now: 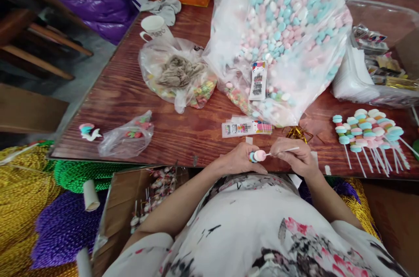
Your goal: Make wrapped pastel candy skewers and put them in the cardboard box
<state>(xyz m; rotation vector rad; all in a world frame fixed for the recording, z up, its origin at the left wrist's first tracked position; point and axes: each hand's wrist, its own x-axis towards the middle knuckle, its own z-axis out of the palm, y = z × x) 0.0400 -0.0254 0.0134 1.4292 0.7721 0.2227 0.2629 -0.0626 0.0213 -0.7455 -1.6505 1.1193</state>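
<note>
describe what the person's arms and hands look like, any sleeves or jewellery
Both forearms are bare down to the left hand and right hand. Short white sleeves with black, pink and red floral print end near the elbows. No gloves, rings, watch or bracelets are visible.

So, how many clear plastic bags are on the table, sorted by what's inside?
Big bag of pastel candies: 1
Bag with crumpled paper and mixed candies: 1
Small, nearly empty bag: 1
Total: 3 on the table. The clear pack at the right edge is not counted.
</note>
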